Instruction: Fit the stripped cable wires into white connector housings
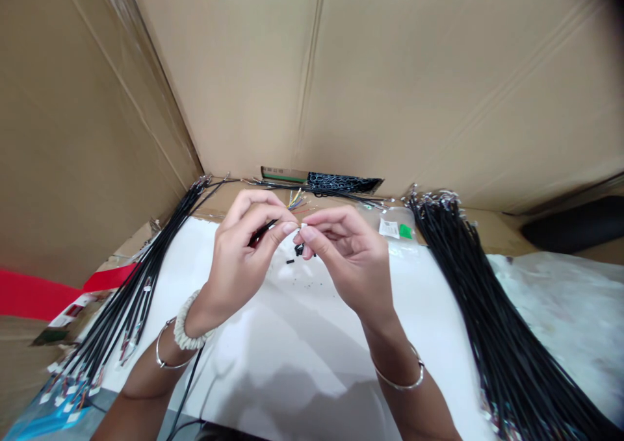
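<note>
My left hand (241, 256) is closed around a black cable (260, 234), its thumb and forefinger pinched at the cable's end. Facing it, my right hand (348, 252) pinches a small white connector (304, 225). The fingertips of both hands nearly meet over the white work surface (292, 337). Any wire between them is too fine to make out clearly. Just beyond the fingers, yellow, blue and red wire ends (295, 201) fan out; I cannot tell which cable they belong to. Small black tube pieces (291, 261) lie below my fingertips.
Bundles of black cables lie at the left (163, 239) and right (468, 272). At the back are a dark open packet (341, 182) and a clear bag (412, 217) with a green label. Cardboard walls (390, 84) stand behind and left. Clear plastic (560, 298) lies far right.
</note>
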### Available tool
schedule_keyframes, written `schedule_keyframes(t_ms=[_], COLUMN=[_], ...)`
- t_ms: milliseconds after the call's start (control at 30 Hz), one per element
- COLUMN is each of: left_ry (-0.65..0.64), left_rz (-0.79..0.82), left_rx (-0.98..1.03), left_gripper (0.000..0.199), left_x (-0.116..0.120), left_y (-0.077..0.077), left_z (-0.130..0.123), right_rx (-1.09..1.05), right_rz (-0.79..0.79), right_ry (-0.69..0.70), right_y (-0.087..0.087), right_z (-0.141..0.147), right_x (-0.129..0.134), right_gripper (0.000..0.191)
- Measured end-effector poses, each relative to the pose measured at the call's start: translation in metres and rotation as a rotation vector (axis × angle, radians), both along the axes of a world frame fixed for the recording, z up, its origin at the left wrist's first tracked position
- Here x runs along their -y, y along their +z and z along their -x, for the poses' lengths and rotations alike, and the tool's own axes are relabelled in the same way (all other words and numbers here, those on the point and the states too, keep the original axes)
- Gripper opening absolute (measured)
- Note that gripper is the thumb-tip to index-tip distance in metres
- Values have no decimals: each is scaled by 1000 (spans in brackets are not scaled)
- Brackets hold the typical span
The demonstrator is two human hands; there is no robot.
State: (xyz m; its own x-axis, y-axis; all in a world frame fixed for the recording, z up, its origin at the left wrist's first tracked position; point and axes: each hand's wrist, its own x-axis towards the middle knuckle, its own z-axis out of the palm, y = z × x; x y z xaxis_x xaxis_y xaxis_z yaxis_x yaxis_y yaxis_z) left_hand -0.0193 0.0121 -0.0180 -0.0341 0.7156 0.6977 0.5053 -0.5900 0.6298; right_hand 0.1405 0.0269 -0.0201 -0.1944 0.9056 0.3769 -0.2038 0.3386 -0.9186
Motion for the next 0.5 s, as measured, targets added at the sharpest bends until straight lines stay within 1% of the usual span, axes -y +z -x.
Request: schedule_keyframes(t_ms=[333, 500], left_ry=[12, 10], left_rz=[-19, -15], left_rx=[-12, -12], left_gripper=[7, 6], left_x=[0, 0], left_y=[1, 1], left_z=[-1, 0], right_rx=[45, 52], right_rz=[-67, -45], right_ry=[-35, -15], right_y=[-6, -1], right_z=[2, 0], right_x=[-1, -1], right_gripper=[5, 4])
